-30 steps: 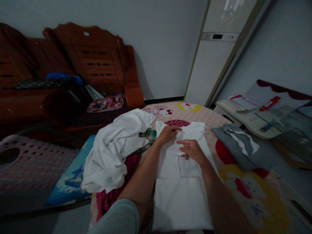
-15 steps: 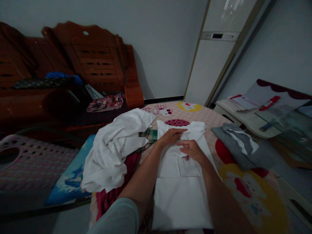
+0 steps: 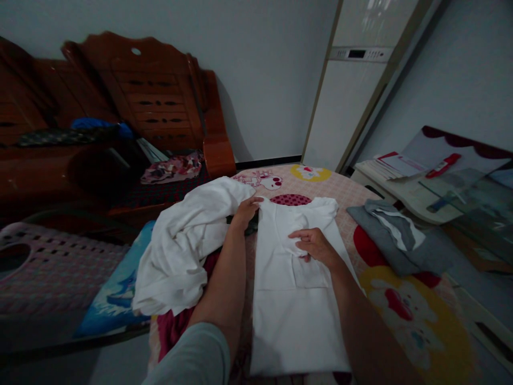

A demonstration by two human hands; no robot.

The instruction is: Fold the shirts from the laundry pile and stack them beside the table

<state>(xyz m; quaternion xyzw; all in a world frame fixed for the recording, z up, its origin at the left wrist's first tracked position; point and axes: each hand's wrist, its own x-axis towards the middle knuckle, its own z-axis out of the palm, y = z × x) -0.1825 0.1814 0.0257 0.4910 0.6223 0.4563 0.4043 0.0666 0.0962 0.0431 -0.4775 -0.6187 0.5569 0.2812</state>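
Note:
A white shirt [image 3: 298, 321] lies partly folded on the table, its neckline at the far end and one sleeve turned in across the middle. My left hand [image 3: 247, 211] is at the shirt's far left corner, fingertips closed on the edge there. Over the turned-in sleeve lies my right hand [image 3: 317, 246], its index finger stretched out and the fingers apart, touching the cloth. To the left of my left arm sits a crumpled heap of white cloth [image 3: 180, 246], partly on a dark red cloth [image 3: 176, 326].
The round table has a pink patterned cover [image 3: 344, 184]. Folded grey clothing [image 3: 372, 240] lies at its right edge. A wooden sofa [image 3: 156, 107] stands behind left, with a woven pink chair [image 3: 60, 272] nearer. A side table [image 3: 368, 174] with papers is at right.
My left hand has moved left from the shirt's upper middle to its far left corner. The right hand stays over the sleeve. The view has shifted slightly.

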